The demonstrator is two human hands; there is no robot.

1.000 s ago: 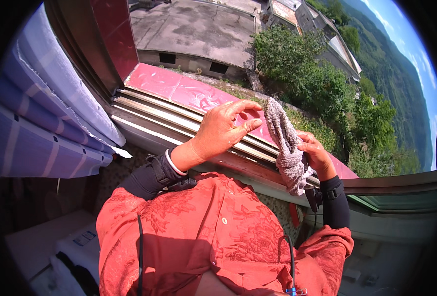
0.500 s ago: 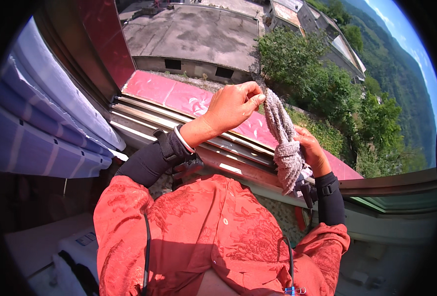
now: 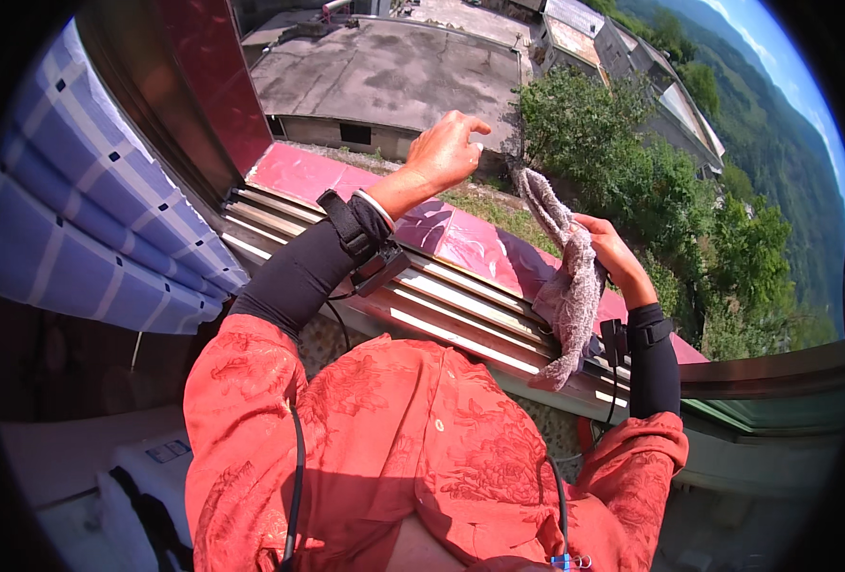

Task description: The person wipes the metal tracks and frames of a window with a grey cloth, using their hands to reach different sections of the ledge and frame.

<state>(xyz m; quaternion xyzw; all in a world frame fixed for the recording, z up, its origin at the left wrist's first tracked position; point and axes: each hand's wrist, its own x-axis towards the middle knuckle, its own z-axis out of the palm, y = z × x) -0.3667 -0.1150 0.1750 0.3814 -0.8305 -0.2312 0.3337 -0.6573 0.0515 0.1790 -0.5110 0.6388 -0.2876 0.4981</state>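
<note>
My right hand (image 3: 621, 259) pinches the bunched grey terry cloth (image 3: 580, 296); one end rises up and left of those fingers, the other hangs below them over the window track (image 3: 470, 307). On my left hand (image 3: 444, 153), index finger and thumb stand slightly apart, near the cloth's upper end. A blue checked curtain (image 3: 108, 219) hangs well left of both.

I seem to be in a home, by an open window (image 3: 475, 310): checked blue curtain (image 3: 108, 219), pink tiled ledge (image 3: 317, 176), trees (image 3: 594, 133) and hills (image 3: 775, 172) outside.
</note>
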